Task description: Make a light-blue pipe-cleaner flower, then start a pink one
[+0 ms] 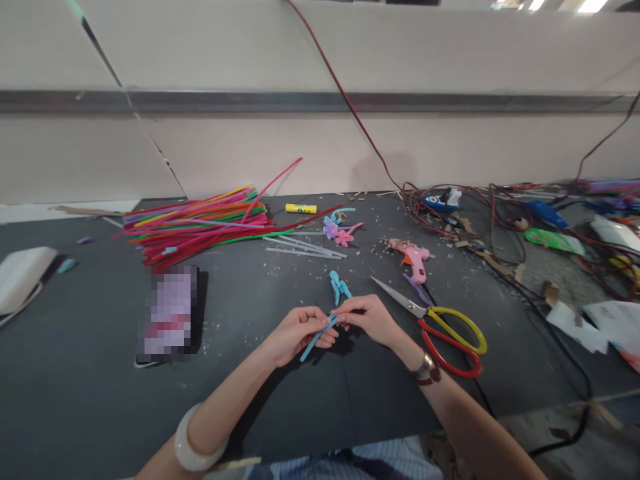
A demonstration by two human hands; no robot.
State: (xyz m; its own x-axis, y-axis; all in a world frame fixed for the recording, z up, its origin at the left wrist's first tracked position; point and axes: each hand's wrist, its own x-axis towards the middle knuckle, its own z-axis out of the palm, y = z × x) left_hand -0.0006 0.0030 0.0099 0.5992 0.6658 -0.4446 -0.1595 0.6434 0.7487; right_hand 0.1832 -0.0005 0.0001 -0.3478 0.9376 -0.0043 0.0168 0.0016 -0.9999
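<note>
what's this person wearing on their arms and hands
Both forearms are bare, with no sleeves or gloves. The left hand has a thick, smooth white bangle round the forearm near the lower edge of the picture. The right hand has a metallic wristwatch worn beside a dark red beaded bracelet at the wrist. I cannot make out any rings.

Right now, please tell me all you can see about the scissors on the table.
The scissors lie flat on the dark table, just beside the right hand but not touching it. They have grey metal blades, shut, pointing up and to the left, and two large loop handles, one yellow, one red. A pink glue gun lies behind them.
</note>
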